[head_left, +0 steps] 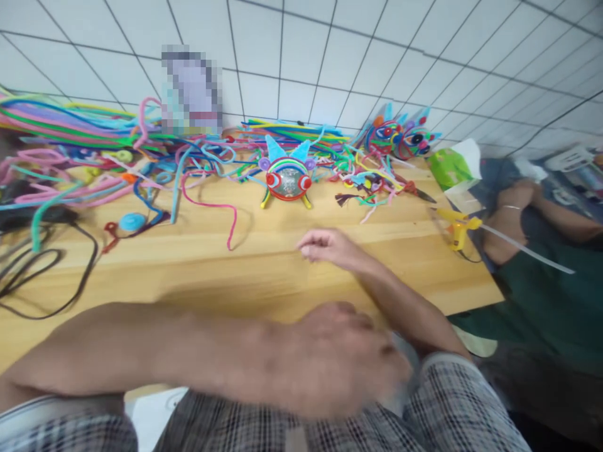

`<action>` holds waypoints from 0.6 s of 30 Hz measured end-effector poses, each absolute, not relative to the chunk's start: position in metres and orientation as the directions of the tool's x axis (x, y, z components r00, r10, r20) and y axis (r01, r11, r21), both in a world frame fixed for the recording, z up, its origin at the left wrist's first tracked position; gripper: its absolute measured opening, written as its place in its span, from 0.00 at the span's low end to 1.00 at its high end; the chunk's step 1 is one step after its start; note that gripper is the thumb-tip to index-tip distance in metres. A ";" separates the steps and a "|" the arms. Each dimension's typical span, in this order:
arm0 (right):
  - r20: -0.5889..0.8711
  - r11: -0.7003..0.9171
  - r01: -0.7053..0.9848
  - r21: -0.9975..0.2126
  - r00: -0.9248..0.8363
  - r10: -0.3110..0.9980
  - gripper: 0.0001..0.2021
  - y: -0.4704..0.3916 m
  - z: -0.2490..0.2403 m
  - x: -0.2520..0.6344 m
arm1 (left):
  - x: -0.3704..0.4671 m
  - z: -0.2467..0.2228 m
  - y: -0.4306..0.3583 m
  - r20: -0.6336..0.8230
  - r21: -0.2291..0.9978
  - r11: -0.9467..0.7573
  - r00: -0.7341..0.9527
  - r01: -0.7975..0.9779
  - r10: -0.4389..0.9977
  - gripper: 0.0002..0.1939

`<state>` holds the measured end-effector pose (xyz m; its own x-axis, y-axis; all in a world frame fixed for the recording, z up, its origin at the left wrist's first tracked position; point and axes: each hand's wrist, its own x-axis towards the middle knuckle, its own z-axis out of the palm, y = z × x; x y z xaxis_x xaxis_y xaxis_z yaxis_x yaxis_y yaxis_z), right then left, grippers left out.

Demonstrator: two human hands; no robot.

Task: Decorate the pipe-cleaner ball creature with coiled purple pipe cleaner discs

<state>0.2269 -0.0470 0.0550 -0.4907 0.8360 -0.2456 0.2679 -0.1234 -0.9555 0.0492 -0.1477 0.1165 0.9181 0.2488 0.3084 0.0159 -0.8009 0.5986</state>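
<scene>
My left arm reaches across the front of my body. My left hand (348, 358) is blurred, its fingers bent down near my right elbow; whether it holds anything is hidden. Above the bare middle of the wooden table, my right hand (327, 247) has its fingers curled in, and no object shows in them. Beyond it stands a small round animal-like figure (288, 177) with blue pointed ears, red-rimmed eyes, purple side curls and yellow-green feet. Neither hand touches it. A loose pink pipe cleaner (211, 204) lies left of the figure.
Heaps of coloured pipe cleaners (85, 125) line the wall. Similar finished figures (400, 135) stand at the back right, near scissors (417, 188). A yellow glue gun (458, 226) with a glue stick sits by the right edge. Black cable (85, 276) coils at left. Another person's arm (509, 220) is at right.
</scene>
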 end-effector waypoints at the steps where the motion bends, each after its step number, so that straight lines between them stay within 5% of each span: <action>1: -0.173 -0.042 0.321 -0.946 -0.389 0.905 0.14 -0.036 0.062 0.242 | 0.056 0.109 -0.130 0.298 0.572 -0.820 0.935 -0.012 0.194 0.07; 5: 0.193 0.206 0.687 -0.697 -0.097 0.976 0.09 0.014 0.078 0.312 | 0.059 0.057 -0.097 0.262 0.613 -0.783 0.909 0.103 0.325 0.08; 11: 0.137 0.175 0.938 -0.299 -0.139 0.981 0.10 0.060 0.055 0.347 | 0.056 0.004 -0.090 0.353 0.668 -0.743 0.861 0.042 0.366 0.07; 15: 0.092 0.160 0.948 -0.275 -0.140 0.986 0.08 0.070 0.041 0.345 | 0.057 0.000 -0.088 0.378 0.675 -0.737 0.858 0.001 0.347 0.09; 18: 0.233 0.156 0.892 -0.424 -0.059 0.971 0.05 0.074 0.044 0.358 | 0.057 -0.001 -0.088 0.386 0.690 -0.724 0.852 -0.012 0.354 0.10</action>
<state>0.3581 0.0739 0.0444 -0.0585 0.9706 0.2334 0.8922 0.1557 -0.4239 0.0571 -0.0880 -0.0012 0.8519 0.3539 0.3861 -0.0119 -0.7239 0.6898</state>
